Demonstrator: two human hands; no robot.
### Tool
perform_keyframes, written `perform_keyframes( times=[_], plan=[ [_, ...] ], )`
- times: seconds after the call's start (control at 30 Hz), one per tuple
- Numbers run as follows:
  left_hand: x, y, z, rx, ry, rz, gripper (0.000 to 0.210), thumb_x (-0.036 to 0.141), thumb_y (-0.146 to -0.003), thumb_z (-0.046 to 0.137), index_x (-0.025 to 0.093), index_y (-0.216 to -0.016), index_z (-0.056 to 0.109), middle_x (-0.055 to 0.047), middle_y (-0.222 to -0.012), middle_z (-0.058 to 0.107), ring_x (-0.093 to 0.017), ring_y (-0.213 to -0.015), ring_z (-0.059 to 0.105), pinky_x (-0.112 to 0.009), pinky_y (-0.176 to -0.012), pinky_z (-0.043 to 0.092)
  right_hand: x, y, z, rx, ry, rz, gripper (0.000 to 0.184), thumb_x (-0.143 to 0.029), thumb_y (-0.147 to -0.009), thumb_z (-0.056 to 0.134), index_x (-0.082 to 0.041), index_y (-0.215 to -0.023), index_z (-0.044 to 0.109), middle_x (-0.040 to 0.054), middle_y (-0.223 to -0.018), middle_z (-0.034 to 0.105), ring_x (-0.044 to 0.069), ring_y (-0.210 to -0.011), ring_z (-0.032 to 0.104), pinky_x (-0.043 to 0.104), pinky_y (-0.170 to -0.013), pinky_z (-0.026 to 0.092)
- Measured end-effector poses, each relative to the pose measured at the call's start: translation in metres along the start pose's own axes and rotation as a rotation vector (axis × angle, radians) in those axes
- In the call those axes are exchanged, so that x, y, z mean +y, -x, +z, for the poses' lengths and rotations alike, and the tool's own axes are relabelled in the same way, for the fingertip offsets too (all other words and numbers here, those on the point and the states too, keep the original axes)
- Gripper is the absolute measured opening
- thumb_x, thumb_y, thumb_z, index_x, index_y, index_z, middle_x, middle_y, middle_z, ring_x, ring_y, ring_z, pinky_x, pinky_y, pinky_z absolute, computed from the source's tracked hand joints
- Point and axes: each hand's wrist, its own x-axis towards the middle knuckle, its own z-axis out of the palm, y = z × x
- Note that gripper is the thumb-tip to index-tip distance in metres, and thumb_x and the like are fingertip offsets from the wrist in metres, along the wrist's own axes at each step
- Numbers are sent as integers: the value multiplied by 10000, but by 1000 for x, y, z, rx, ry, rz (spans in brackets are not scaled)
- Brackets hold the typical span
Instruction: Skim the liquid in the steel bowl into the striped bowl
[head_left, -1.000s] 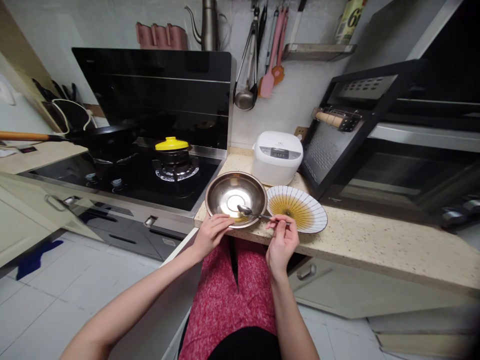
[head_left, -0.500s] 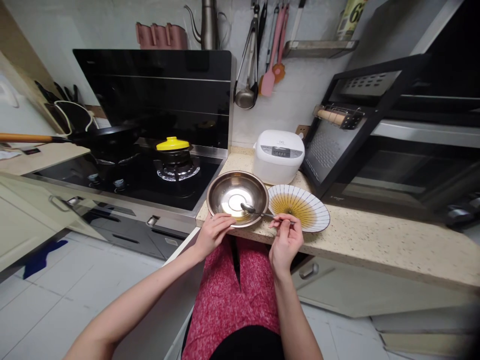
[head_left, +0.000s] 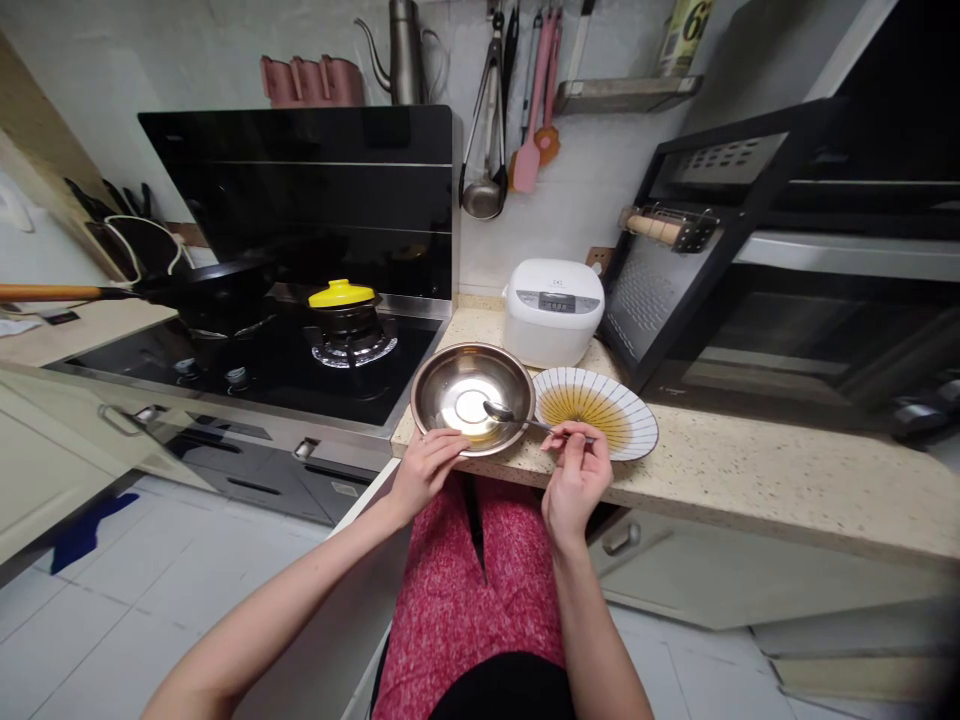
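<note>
A shiny steel bowl stands at the counter's front edge, with a little yellowish liquid in its bottom. My left hand grips its near rim. Between the fingers of my right hand is the handle of a metal spoon; the spoon's head is over the inside of the bowl. Whether the spoon touches the liquid I cannot tell. Right of the bowl, partly behind my right hand, lies a striped white plate with a yellow-brown centre.
Behind the bowl and plate stands a white rice cooker. To the left, the black gas stove carries a yellow-lidded pot and a dark wok. An oven is at the right, and utensils like a pink spatula hang on the wall.
The view has shifted slightly. My right hand and the spoon have moved a little to the right relative to the bowl. My left hand keeps its place on the rim.
</note>
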Motion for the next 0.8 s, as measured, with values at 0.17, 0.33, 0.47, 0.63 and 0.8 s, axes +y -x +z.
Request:
perform_keyframes(
  times=[0.17, 0.33, 0.47, 0.63, 0.8],
  plan=[
    [-1, 0, 0, -5, -22, 16, 290, 160, -1024, 577, 231, -1274, 706, -90, -1120, 788, -238, -1092, 713, -414, -953, 556, -6, -6, 0, 23, -30, -31, 192, -383, -960, 652, -199, -911, 627, -9, -849, 636, 95, -652, 585, 252, -653, 482],
    [-1, 0, 0, -2, -30, 19, 282, 161, -1028, 568, 223, -1269, 701, -93, -1131, 785, -236, -1099, 709, -410, -957, 544, -15, -14, -4, 62, 6, -69, 204, -391, -959, 646, -198, -906, 606, -8, -845, 627, 99, -650, 582, 259, -655, 491],
    [0, 0, 0, -6, -46, 9, 270, 172, -1030, 573, 222, -1259, 705, -90, -1120, 788, -235, -1091, 713, -418, -984, 524, -20, -23, -10, 117, 19, -120, 207, -394, -947, 656, -200, -902, 599, -11, -833, 618, 99, -651, 573, 250, -646, 485],
    [1, -1, -1, -6, -44, 15, 271, 181, -1035, 566, 224, -1264, 705, -92, -1113, 790, -238, -1087, 715, -422, -984, 524, -25, -31, -21, 187, 51, -169, 212, -400, -941, 654, -203, -896, 592, -11, -840, 609, 99, -652, 569, 251, -639, 470],
    [2, -1, -1, -4, -40, 10, 257, 182, -1036, 566, 217, -1245, 710, -95, -1110, 790, -241, -1085, 716, -430, -978, 531, -24, -32, -33, 232, 105, -210, 218, -403, -946, 653, -196, -904, 598, -3, -839, 616, 105, -649, 576, 261, -642, 477]
  ],
)
